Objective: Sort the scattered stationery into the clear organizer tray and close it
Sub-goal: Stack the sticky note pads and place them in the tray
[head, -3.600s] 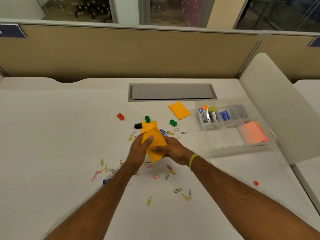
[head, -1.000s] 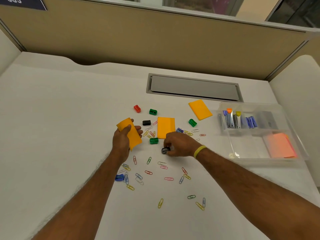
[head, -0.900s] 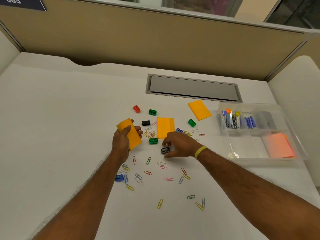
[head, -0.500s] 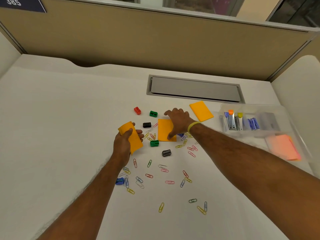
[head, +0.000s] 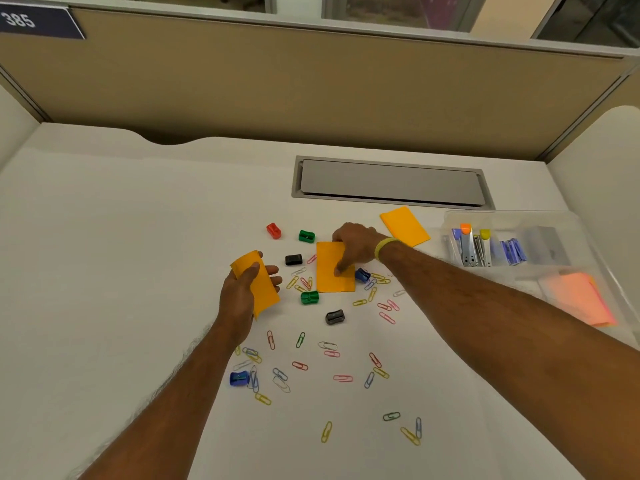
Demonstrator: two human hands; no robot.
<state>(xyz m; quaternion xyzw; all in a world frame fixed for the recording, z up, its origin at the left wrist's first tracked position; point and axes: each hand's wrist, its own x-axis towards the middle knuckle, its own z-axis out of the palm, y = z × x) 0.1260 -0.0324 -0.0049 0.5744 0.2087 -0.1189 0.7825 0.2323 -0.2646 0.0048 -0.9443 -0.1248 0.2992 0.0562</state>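
Task barely begun: my left hand [head: 239, 296] grips one orange note pad [head: 263, 289], my right hand [head: 356, 245] pinches a second pad [head: 330, 282] left of the open organizer tray [head: 512, 214], which holds staplers [head: 471, 249] and pink notes [head: 578, 296]; sharpeners [head: 306, 235] and paper clips [head: 343, 377] remain on the desk [head: 104, 271].

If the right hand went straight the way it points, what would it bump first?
Likely the farther green sharpener, just beyond the right hand, which touches the middle orange pad; depth is hard to judge.
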